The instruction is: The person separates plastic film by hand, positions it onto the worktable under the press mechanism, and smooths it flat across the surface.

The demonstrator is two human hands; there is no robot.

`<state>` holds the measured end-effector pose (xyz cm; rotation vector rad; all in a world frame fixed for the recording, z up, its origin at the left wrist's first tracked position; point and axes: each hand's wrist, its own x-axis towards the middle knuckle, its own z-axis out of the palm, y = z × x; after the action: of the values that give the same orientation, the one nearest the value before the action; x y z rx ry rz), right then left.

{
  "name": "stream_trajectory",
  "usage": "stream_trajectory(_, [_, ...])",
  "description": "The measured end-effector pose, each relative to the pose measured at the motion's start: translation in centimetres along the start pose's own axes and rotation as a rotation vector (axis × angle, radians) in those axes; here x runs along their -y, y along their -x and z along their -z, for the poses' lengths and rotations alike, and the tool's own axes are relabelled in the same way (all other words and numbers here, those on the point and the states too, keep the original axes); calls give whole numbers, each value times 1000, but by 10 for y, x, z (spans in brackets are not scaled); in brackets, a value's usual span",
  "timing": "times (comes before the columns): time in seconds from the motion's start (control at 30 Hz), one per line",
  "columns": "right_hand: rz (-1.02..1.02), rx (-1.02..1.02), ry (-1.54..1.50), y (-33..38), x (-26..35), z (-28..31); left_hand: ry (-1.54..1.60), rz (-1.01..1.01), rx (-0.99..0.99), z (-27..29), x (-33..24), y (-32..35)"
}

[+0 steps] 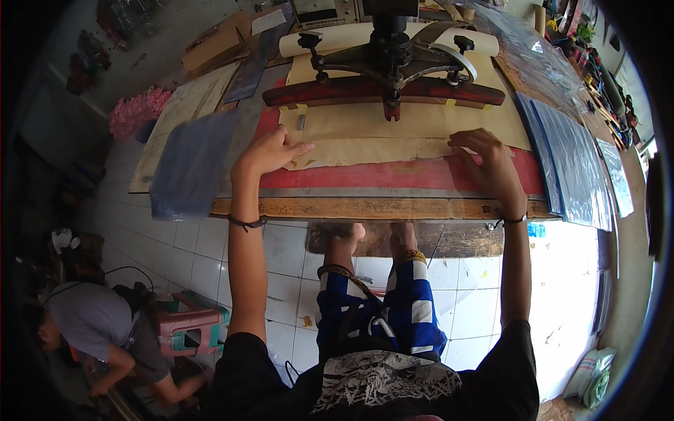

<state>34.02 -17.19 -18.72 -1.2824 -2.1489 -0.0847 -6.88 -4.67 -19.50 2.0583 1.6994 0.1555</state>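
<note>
My left hand [272,151] is at the left of the tan paper [379,125] on the worktable, its fingers curled and thumb pointing inward. At the paper's right edge, my right hand [489,156] has its fingers bent down in a pinch. Between both hands a thin clear plastic sheet [393,184] seems to be stretched over the paper and the red surface [330,178]; its outline is faint. Just beyond the hands, a black metal clamp frame [393,64] carries a long dark red bar [449,92] across the paper. A small metal piece [301,123] lies near my left hand.
Bluish clear plastic sheets [193,165] lie at the left, and another stack [570,158] lies at the right. A wooden edge [379,208] borders the table's front. A person [98,323] bends beside a pink and green stool [189,323] at lower left.
</note>
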Motion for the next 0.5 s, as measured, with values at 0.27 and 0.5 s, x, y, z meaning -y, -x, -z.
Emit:
stream_trajectory(0.27, [-207, -68, -17, 67, 29, 6, -133, -345, -658, -60, 1, 59])
stream_trajectory(0.5, [-325, -339, 170, 78, 40, -12, -54, -391, -677, -58, -5, 67])
